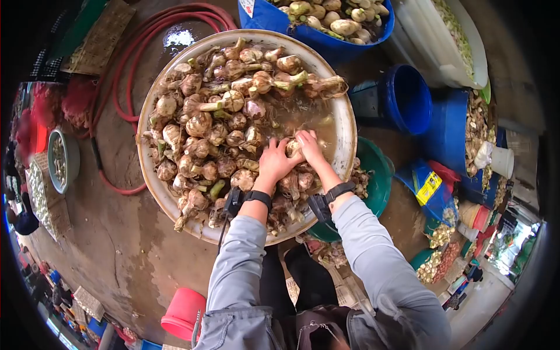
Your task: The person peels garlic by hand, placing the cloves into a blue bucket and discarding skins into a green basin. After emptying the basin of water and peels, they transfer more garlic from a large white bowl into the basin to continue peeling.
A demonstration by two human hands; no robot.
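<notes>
A large round white basin [147, 172] holds brown water and a heap of muddy garlic bulbs [201, 123] with cut stems. At the heap's right edge, by the murky water [303, 114], both hands close round one garlic bulb [293, 147], paler than most others. My left hand [278, 160] grips it from the left, thumb toward the other hand. My right hand [310, 147] has its fingers curled over its right side. Fingers partly cover the bulb. More bulbs [294, 182] lie just below the wrists.
A blue tub [274, 22] of pale peeled bulbs stands beyond the basin. To the right are a blue bucket [410, 99] and a green basin [382, 175], partly under the white rim. A red hose [125, 111] coils at left; a pink bucket [185, 312] stands lower left.
</notes>
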